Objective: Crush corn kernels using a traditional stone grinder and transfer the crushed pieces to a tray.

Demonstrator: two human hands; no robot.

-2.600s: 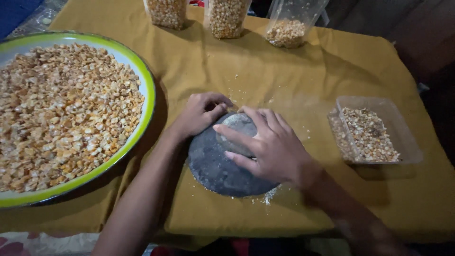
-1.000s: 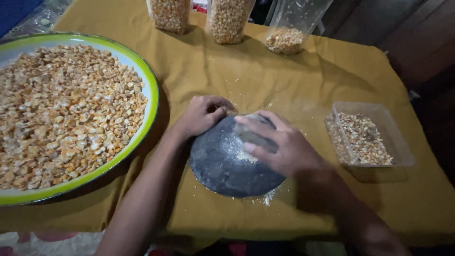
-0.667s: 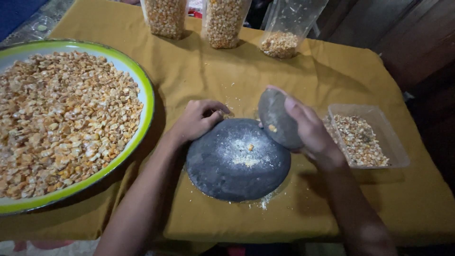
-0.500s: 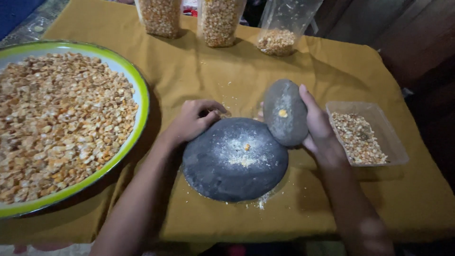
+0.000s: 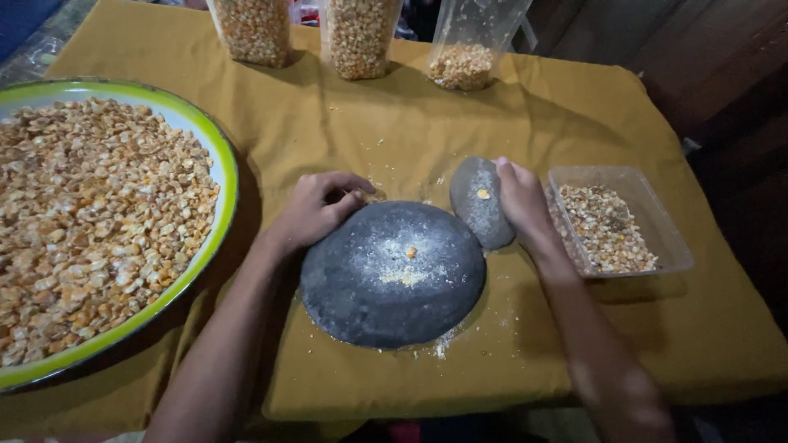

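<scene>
Two hands: left (image 5: 316,209) steadies grinding slab (image 5: 392,275); right (image 5: 521,201) tilts handstone (image 5: 480,201)

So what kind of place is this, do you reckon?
Probably a home kitchen or small food-prep spot for hand-grinding grain: a round grinding stone dusted with meal, a big tray of maize kernels, and filled bags on a cloth-covered table.

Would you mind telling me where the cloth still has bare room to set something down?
Bare cloth lies between the jars and the round stone, and along the near edge below the plastic tub. It is crowded around the hand stone and beside the big tray.
</scene>
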